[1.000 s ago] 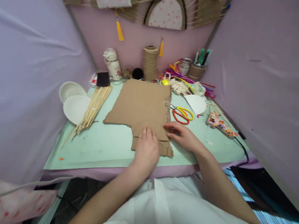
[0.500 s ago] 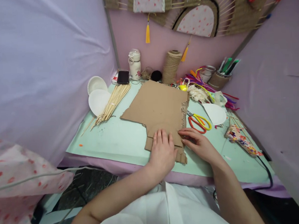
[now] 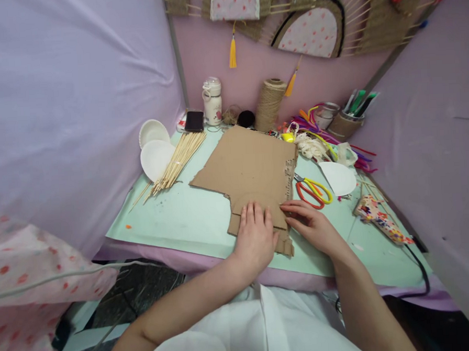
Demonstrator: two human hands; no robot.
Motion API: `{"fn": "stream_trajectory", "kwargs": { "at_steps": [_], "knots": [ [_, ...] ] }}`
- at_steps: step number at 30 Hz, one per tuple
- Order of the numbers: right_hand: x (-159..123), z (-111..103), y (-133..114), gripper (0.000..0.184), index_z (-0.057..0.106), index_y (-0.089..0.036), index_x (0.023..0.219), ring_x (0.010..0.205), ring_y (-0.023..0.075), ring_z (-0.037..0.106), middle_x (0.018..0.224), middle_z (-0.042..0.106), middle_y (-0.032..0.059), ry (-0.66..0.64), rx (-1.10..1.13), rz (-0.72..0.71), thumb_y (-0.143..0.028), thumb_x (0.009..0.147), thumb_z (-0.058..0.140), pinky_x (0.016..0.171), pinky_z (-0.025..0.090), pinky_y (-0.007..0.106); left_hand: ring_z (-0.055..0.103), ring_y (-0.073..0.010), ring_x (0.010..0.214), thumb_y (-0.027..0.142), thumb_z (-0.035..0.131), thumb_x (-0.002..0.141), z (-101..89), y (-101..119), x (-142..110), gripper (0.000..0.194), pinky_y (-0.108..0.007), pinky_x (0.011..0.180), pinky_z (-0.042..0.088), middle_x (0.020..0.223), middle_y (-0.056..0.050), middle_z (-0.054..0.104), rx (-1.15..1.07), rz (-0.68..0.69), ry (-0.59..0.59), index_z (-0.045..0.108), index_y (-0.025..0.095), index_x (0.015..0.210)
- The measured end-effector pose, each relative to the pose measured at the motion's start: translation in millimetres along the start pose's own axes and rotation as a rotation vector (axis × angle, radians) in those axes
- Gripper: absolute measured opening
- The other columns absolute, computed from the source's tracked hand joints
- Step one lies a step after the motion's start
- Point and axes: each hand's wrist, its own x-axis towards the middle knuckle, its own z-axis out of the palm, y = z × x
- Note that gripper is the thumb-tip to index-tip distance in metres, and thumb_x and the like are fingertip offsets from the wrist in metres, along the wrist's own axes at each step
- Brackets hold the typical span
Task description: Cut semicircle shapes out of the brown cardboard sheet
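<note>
A large brown cardboard sheet (image 3: 253, 161) with ragged edges lies on the table, over another cardboard piece (image 3: 284, 243) that sticks out at the near end. My left hand (image 3: 257, 237) rests flat on the near part of the sheet, fingers stretched forward. At the sheet's right edge, the fingertips of my right hand (image 3: 310, 224) touch the cardboard, thumb and fingers apart. A faint curved line shows on the cardboard just beyond my left fingers. Scissors (image 3: 314, 191) with red and yellow handles lie to the right of the sheet.
Left of the cardboard are wooden skewers (image 3: 182, 160) and white paper bowls (image 3: 157, 159). Behind stand a bottle (image 3: 213, 103) and a twine spool (image 3: 270, 105). To the right lie a cut white paper piece (image 3: 339, 178) and a patterned glue gun (image 3: 380, 220) with a cord.
The head view has swung left, so everything sits further right in the picture. Both hands stay in nearly the same places on the cardboard.
</note>
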Motion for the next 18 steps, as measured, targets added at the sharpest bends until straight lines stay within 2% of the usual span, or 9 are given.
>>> {"fn": "stream_trajectory", "kwargs": {
  "at_steps": [10,18],
  "knots": [
    [2,-4,1,0.023,0.07,-0.023,0.105,0.109,0.0217,0.059,0.116,0.063,0.0088,0.024,0.095,0.003,-0.027,0.086,0.057,0.098,0.046,0.041,0.042,-0.0355,0.13,0.036,0.044,0.093,-8.3,-4,5,0.051,-0.048,0.105,0.034,0.138,-0.027,0.046,0.047,0.008,-0.041,0.049,0.006,0.134],
    [4,-6,-1,0.024,0.07,-0.02,0.103,0.108,0.0188,0.059,0.113,0.064,0.009,0.051,0.141,-0.011,-0.017,0.084,0.055,0.098,0.045,0.038,0.05,-0.0321,0.123,0.019,0.036,0.095,-16.1,-12,17,0.041,-0.041,0.096,0.044,0.13,-0.024,0.053,0.143,0.073,-0.089,0.054,0.009,0.131]
  ]
}}
